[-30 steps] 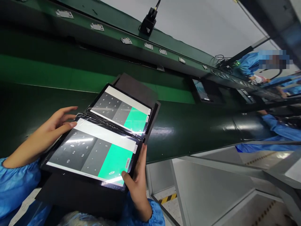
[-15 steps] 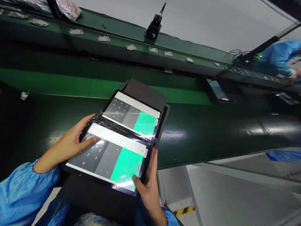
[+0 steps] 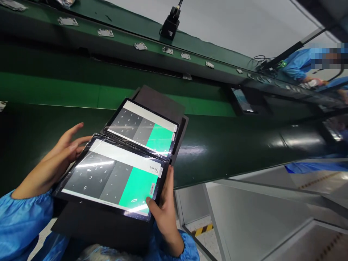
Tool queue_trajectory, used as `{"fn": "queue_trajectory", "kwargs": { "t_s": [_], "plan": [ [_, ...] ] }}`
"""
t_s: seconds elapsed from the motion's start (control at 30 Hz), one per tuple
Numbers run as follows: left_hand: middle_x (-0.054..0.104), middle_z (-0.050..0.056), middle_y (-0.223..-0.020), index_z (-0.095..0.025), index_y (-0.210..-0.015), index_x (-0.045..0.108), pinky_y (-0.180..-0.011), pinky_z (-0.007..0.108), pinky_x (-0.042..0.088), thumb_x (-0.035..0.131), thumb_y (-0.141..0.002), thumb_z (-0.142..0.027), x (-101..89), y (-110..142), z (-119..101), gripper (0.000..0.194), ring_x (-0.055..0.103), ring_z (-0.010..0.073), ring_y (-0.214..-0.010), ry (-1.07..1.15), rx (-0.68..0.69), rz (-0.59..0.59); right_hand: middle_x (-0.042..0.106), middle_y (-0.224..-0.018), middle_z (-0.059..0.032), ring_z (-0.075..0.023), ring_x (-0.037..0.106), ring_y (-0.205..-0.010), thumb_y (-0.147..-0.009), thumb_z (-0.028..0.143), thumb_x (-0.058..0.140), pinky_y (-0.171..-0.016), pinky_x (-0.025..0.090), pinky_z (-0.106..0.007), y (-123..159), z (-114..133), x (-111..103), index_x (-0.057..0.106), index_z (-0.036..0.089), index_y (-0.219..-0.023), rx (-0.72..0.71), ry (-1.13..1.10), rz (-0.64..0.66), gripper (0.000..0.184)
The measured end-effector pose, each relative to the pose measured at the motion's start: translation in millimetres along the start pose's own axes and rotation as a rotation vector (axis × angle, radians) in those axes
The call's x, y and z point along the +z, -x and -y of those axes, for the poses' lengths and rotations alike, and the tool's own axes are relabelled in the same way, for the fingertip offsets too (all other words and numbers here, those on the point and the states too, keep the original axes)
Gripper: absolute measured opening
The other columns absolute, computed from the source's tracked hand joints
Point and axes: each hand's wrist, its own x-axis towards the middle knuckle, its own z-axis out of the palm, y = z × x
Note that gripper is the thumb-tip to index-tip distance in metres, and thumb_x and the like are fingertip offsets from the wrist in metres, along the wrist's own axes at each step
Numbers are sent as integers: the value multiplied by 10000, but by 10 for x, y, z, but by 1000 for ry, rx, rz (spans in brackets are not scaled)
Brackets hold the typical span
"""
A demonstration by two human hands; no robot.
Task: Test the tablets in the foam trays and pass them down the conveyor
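Note:
Two tablets lit with a calculator keypad lie one beyond the other on dark trays. The near tablet [image 3: 106,181] is tilted towards me and has film over its screen. The far tablet [image 3: 141,127] rests just past its upper edge. My right hand [image 3: 163,206] grips the near tablet's right side, thumb on the screen corner by the green key and fingers along the edge. At its upper left edge is my left hand [image 3: 59,156], index finger stretched out and thumb off the screen; whether its other fingertips touch the edge I cannot tell. A black tray [image 3: 100,226] shows under the near tablet.
A green bench [image 3: 206,145] runs across the view. Another tablet [image 3: 243,100] lies in a dark tray to the right. Several small boards [image 3: 106,33] line the shelf, with a black device [image 3: 170,27] behind them. A co-worker in a blue sleeve [image 3: 296,65] is at the far right.
My left thumb has lifted off the near screen and the left hand has shifted left to its edge. More characters show in the display bar. The whole view has shifted slightly.

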Motion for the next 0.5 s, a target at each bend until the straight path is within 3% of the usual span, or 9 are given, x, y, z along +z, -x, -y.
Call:
{"fn": "queue_trajectory", "kwargs": {
  "t_s": [0.1,0.2,0.27,0.37,0.5],
  "plan": [
    [608,-2,-1412,-462,-1487,396,-963,261,571,643,-877,-600,-27,74,4,673,626,230,-1223,-94,57,-70,28,-1727,101,-199,-6,-1603,-974,354,619,-1313,41,-466,0,-4,24,135,399,-1624,36,39,-73,811],
    [533,-3,-1494,-454,-1485,396,-1163,502,461,659,-843,-631,-101,219,59,716,543,314,-1335,-306,207,-127,18,-1729,91,-210,-2,-1603,-958,346,645,-1313,51,-468,6,-4,17,120,389,-1627,16,30,-44,852],
    [504,-21,-1516,-471,-1457,426,-1204,593,391,648,-843,-619,-138,375,111,670,518,341,-1356,-458,314,-163,-2,-1728,92,-222,4,-1602,-925,320,689,-1312,79,-475,7,5,8,95,397,-1627,-13,11,6,923],
    [524,-81,-1476,-557,-1396,466,-1230,628,338,603,-878,-529,-121,648,210,537,514,340,-1349,-684,479,-183,-9,-1726,94,-226,1,-1602,-917,313,695,-1312,78,-477,2,20,14,100,396,-1627,-7,19,-3,931],
    [487,-110,-1481,-615,-1401,439,-1220,570,396,573,-871,-359,22,941,417,605,491,328,-1356,-786,703,-37,66,-1725,107,-207,11,-1605,-953,336,645,-1314,52,-478,-7,13,44,165,411,-1617,45,2,-90,823]
  ]
}}
